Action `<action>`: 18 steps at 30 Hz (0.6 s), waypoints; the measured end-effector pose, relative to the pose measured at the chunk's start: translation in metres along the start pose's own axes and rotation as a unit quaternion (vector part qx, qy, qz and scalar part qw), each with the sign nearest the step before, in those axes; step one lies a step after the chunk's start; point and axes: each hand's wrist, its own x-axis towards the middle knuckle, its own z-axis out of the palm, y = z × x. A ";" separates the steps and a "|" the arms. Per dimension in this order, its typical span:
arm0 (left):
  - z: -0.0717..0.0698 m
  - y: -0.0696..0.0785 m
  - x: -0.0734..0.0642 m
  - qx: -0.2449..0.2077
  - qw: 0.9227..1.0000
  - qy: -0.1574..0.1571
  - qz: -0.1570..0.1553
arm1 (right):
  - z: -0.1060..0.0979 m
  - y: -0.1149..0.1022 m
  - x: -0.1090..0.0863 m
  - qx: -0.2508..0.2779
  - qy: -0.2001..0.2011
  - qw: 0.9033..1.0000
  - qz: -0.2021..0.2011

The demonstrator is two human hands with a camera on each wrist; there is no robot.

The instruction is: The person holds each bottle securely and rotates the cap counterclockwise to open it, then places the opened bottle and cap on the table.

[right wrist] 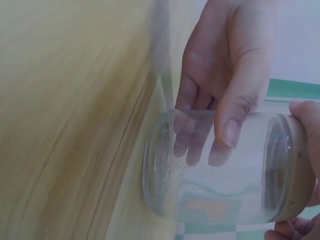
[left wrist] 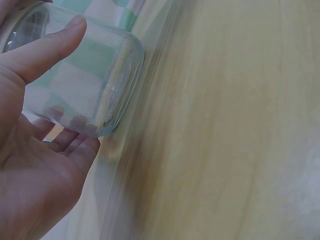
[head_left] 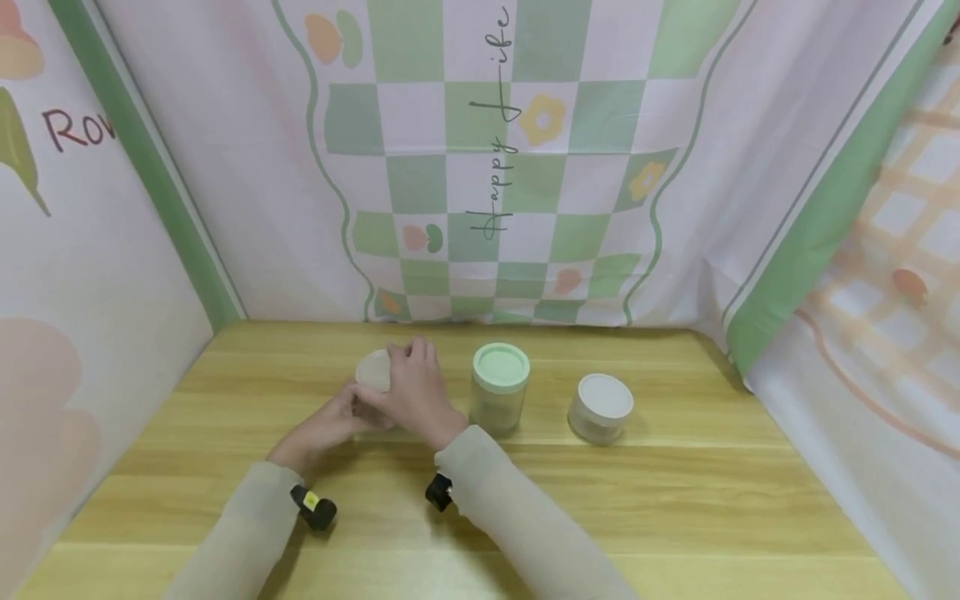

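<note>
A clear glass jar (right wrist: 240, 165) with a beige lid (head_left: 372, 372) is between my two hands, at the left of the table in the head view. My left hand (head_left: 322, 429) grips the jar's body, thumb on one side and fingers around the other, as the right wrist view shows. On the lid are the fingers and thumb of my right hand (head_left: 422, 392), pinching its rim. The jar appears upright, its bottom close to the wooden table (left wrist: 215, 125); whether it touches cannot be told. Specks cling inside the glass (left wrist: 95, 100).
Just right of my right hand stands a tall jar with a green lid (head_left: 501, 369). Farther right is a short jar with a white lid (head_left: 604, 397). A checked curtain (head_left: 480, 183) hangs behind the table's back edge, with printed cloths at both sides.
</note>
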 end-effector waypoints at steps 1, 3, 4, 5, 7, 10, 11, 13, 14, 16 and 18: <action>0.000 0.001 0.000 0.001 1.000 0.001 -0.002 | 0.000 0.001 0.000 0.005 -0.002 1.000 -0.001; 0.000 0.002 -0.001 0.003 1.000 0.002 -0.008 | -0.001 0.002 0.000 0.021 -0.005 1.000 -0.005; 0.000 0.002 -0.001 0.007 1.000 0.002 -0.012 | -0.001 0.003 0.001 0.030 -0.006 0.999 -0.007; 0.000 0.002 0.000 0.008 1.000 0.003 -0.015 | -0.001 0.005 0.001 0.039 -0.006 0.999 -0.010; 0.000 0.002 0.000 0.010 1.000 0.006 -0.025 | -0.001 0.007 0.001 0.057 -0.009 0.998 -0.013; 0.000 0.001 0.000 0.010 0.999 0.008 -0.029 | 0.000 0.010 0.002 0.084 -0.014 0.996 -0.017; 0.000 0.000 0.000 0.007 0.999 0.009 -0.033 | 0.001 0.011 0.002 0.093 -0.016 0.995 -0.017; 0.000 0.001 0.000 0.005 0.999 0.010 -0.038 | 0.001 0.014 0.002 0.111 -0.023 0.993 -0.017; 0.000 0.001 0.000 0.004 0.999 0.011 -0.042 | 0.001 0.015 0.002 0.119 -0.027 0.992 -0.017; 0.000 0.002 -0.001 0.001 0.998 0.016 -0.057 | 0.001 0.017 0.003 0.133 -0.036 0.990 -0.017; 0.000 0.002 -0.001 -0.004 0.997 0.020 -0.073 | 0.000 0.018 0.004 0.148 -0.052 0.988 -0.015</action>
